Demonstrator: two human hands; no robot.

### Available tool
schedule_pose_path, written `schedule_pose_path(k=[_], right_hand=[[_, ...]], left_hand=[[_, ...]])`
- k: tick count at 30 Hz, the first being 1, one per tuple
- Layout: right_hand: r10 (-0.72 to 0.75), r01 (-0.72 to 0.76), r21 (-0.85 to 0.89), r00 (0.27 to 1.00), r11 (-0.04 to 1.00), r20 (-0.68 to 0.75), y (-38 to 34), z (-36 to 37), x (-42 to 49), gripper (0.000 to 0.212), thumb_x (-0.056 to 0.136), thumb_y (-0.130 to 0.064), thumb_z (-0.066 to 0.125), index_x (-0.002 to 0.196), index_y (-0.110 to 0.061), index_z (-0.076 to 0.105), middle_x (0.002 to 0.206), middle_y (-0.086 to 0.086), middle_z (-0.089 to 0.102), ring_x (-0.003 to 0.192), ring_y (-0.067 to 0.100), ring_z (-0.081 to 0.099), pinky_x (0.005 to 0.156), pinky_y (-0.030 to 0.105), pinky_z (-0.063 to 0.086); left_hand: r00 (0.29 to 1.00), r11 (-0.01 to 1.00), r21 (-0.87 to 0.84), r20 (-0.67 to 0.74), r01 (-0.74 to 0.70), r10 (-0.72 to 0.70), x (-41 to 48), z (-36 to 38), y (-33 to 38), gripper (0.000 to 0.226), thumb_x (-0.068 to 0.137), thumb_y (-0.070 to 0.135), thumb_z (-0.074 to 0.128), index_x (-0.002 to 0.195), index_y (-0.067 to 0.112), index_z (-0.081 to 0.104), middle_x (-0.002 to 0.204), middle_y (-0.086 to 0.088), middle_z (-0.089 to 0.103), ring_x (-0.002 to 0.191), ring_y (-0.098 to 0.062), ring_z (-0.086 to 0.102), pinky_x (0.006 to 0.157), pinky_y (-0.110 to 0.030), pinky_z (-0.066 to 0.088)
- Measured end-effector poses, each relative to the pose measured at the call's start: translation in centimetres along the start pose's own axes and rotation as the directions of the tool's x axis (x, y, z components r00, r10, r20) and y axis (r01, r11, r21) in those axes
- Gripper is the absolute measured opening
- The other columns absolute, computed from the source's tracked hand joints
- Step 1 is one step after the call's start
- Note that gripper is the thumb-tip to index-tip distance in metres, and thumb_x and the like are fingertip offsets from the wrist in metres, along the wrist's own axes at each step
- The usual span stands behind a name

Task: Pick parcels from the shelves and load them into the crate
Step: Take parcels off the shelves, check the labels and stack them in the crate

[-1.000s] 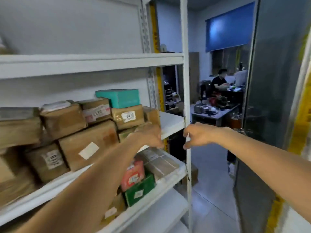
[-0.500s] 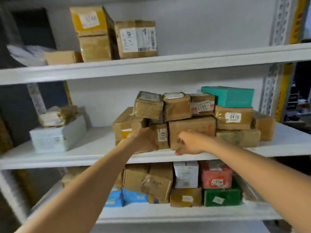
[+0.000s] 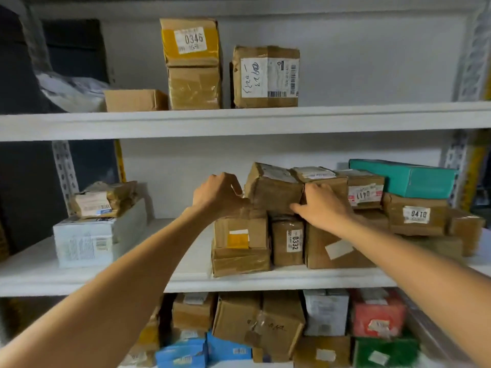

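While both our bare arms reach up to the middle white metal shelf [image 3: 265, 281], our hands flank one crumpled brown taped parcel [image 3: 273, 188] that sits on top of the pile there. It rests tilted on a brown box with a yellow-and-white sticker [image 3: 240, 232] and a small upright brown box labelled 0332 [image 3: 288, 240].

Our left hand [image 3: 218, 193] is at the parcel's left end with its fingers curled in and knuckles toward us. We cannot tell whether they actually grip the cardboard or only lie against it.

Our right hand [image 3: 322, 205] is at the parcel's right end. Its fingers are tucked into the seam between this parcel and the neighbouring brown parcel with a white label on top [image 3: 318, 173], and the thumb is stretched left along the parcel's lower front edge, so that corner is pinched.

Further right in the same stack we see a brown parcel marked 0411 [image 3: 365, 192], a flat teal cardboard box [image 3: 403, 177] and, under it, a brown box marked 0410 [image 3: 415, 215]. At the left of this shelf a white printed carton [image 3: 87, 240] carries a taped brown packet [image 3: 103, 199].

On the upper shelf [image 3: 239, 120] stands a tall brown box with yellow tape numbered 0346 [image 3: 191, 43], with a squat brown box bearing a barcode label [image 3: 265, 77] just beside it. Below us, the lower level is packed with brown cartons, a red box [image 3: 377, 314], a green box [image 3: 385, 351] and blue packets [image 3: 183, 354].
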State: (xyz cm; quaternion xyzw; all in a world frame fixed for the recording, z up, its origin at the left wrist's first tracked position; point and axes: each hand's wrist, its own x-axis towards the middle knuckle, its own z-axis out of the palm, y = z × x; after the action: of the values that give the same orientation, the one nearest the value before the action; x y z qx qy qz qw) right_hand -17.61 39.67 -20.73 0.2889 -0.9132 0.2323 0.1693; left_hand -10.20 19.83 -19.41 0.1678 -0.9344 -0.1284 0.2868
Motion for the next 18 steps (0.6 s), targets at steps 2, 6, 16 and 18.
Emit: schedule_pose_path(k=[2, 6, 16, 18], right_hand=[[0.030, -0.029, 0.019, 0.999, 0.999, -0.012, 0.2, -0.4, 0.1, 0.016, 0.093, -0.027, 0.062, 0.095, -0.013, 0.053, 0.095, 0.003, 0.053, 0.107, 0.027, 0.055, 0.082, 0.032, 0.041], [0.071, -0.070, 0.071, 0.997, 0.995, -0.018, 0.5, -0.2, 0.7, 0.020, 0.090, -0.029, 0.065, 0.089, -0.018, 0.050, 0.093, -0.001, 0.055, 0.101, 0.023, 0.056, 0.078, 0.033, 0.045], [0.127, -0.078, 0.419, 0.988, 0.905, -0.092, -0.6, 1.8, 2.1, 0.041, 0.082, -0.029, 0.074, 0.104, -0.016, 0.042, 0.088, -0.004, 0.056, 0.081, 0.016, 0.057, 0.063, 0.031, 0.047], [0.120, -0.036, 0.489, 0.983, 0.872, -0.141, -0.7, 2.0, 1.9, 0.036, 0.085, -0.029, 0.072, 0.099, -0.017, 0.041, 0.083, -0.008, 0.052, 0.073, 0.009, 0.053, 0.057, 0.025, 0.042]], left_hand=[[0.998, 0.996, -0.083, 0.040, -0.038, 0.041, 1.3, 0.4, 0.3, 0.051, 0.070, 0.047, 0.080, 0.113, 0.028, 0.060, 0.100, 0.001, 0.068, 0.086, -0.019, 0.063, 0.068, -0.031, 0.052], [0.985, 0.964, -0.250, 0.115, -0.093, 0.125, 2.4, 1.2, 0.9, 0.086, 0.068, 0.031, 0.086, 0.141, 0.022, 0.042, 0.126, -0.007, 0.061, 0.106, -0.024, 0.062, 0.081, -0.032, 0.051], [0.984, 0.909, -0.406, 0.104, -0.092, 0.146, 2.0, 1.8, 0.7, 0.073, 0.070, 0.024, 0.085, 0.135, 0.017, 0.050, 0.121, -0.010, 0.065, 0.102, -0.027, 0.065, 0.088, -0.035, 0.054], [0.989, 0.867, -0.496, 0.099, -0.045, 0.108, 2.0, 1.7, 0.3, 0.057, 0.075, 0.020, 0.082, 0.125, 0.014, 0.055, 0.117, -0.011, 0.066, 0.099, -0.028, 0.066, 0.087, -0.041, 0.056]])
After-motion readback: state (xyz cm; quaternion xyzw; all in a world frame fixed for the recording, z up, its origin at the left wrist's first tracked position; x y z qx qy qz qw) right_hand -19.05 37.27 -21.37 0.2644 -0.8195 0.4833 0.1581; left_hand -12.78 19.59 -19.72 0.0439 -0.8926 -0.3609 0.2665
